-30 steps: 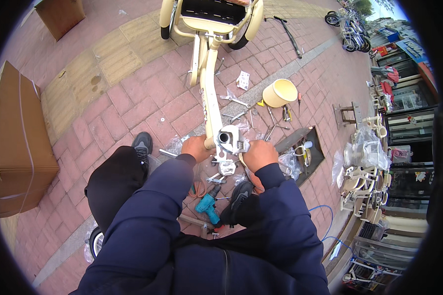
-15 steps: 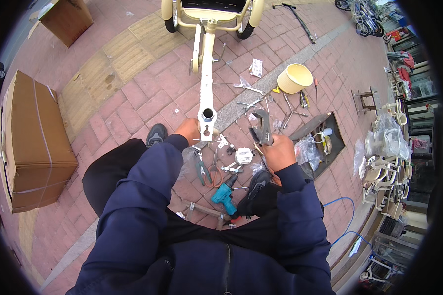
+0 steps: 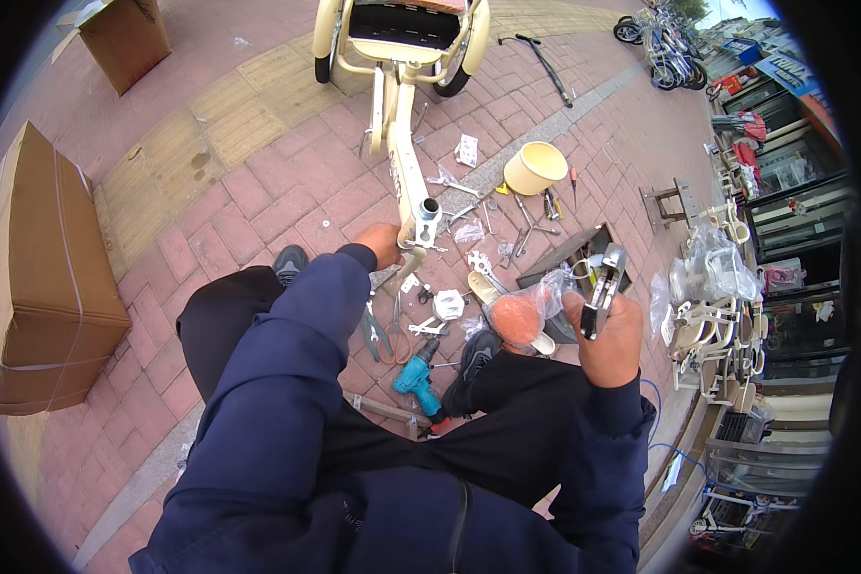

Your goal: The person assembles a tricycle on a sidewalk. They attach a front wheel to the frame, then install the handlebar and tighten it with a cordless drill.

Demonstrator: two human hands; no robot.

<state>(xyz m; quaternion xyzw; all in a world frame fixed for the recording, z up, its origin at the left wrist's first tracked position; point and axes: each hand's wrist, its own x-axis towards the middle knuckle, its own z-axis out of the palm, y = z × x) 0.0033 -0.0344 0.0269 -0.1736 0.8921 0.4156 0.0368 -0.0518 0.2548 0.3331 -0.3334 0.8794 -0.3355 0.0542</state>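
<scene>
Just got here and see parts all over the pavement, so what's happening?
A person crouches over a cream cycle frame lying on the brick paving. Their left hand holds the frame's tube end, and the right hand is raised with a metal tool in its grip. Pliers, a teal drill and a cream bucket lie nearby.

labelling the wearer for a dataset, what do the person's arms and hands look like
Both arms are covered by long, loose dark navy sleeves of a zip-front jacket, the cuffs ending at the wrists. The left hand and right hand are bare: no gloves, and no watch or rings that can be made out.
</scene>
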